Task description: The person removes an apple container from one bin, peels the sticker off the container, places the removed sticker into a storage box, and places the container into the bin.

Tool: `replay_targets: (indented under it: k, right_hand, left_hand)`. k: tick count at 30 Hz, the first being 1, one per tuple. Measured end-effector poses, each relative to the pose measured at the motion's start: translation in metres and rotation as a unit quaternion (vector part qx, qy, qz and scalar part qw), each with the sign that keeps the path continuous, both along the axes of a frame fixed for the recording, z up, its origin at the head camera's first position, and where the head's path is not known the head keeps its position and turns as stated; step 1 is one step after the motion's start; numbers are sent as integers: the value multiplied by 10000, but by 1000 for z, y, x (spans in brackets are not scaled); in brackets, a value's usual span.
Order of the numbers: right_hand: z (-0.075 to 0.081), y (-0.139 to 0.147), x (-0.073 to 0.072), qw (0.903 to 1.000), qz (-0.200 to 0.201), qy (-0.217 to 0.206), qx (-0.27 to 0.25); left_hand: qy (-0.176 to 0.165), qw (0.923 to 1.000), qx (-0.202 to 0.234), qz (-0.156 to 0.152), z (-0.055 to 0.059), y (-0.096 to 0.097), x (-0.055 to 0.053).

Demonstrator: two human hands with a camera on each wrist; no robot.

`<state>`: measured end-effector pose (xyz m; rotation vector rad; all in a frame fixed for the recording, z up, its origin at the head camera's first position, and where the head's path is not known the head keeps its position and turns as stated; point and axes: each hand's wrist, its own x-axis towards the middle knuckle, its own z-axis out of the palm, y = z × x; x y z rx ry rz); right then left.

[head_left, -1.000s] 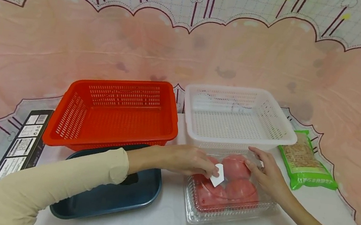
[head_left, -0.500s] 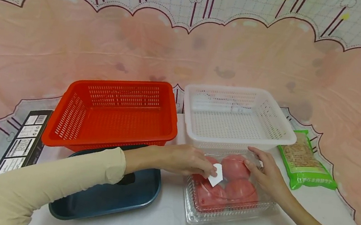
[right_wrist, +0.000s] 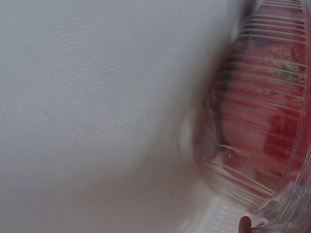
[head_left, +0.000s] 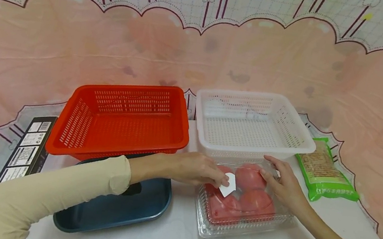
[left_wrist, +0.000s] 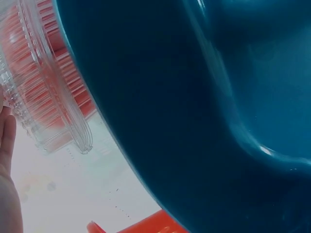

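Observation:
A clear plastic box (head_left: 209,230) holds several tomatoes (head_left: 257,202) and stands on the white table in front of the white basket. Over its lid, my left hand (head_left: 199,170) pinches a small white label (head_left: 228,185) by its left edge. My right hand (head_left: 283,185) holds the box's far right corner, thumb on the lid and a finger stretched along the back edge. One of its fingertips (right_wrist: 245,224) shows by the rim in the right wrist view. The left wrist view catches part of the left hand (left_wrist: 7,160) beside the box.
A red basket (head_left: 83,92) stands back left, and a white basket (head_left: 305,145) back right. The dark blue tray (head_left: 107,224) lies under the left forearm. A black box (head_left: 23,153) with labels is far left; a green-edged packet (head_left: 327,171) lies right.
The left hand has shifted slightly left, and the white label has moved with it across the lid. The right hand and the plastic box have stayed in place.

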<state>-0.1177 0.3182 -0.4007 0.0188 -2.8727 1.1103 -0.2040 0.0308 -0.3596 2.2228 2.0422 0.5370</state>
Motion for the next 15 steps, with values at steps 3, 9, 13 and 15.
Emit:
replay_targets:
  k: [3,9,13,15]
  right_hand:
    - [-1,0,0,10000,-3,-25,-49]
    - [-1,-1,0,10000,13,8,-2]
    - [0,0,0,10000,32,26,2]
    - [0,0,0,10000,36,31,0]
  left_hand:
    - [90,10000,9,-6,-1,-2,0]
    - [212,9997,51,77,-2,-6,2]
    - [264,9995,124,94,-2,-7,2]
    - [269,9995,139,105,-3,-7,2]
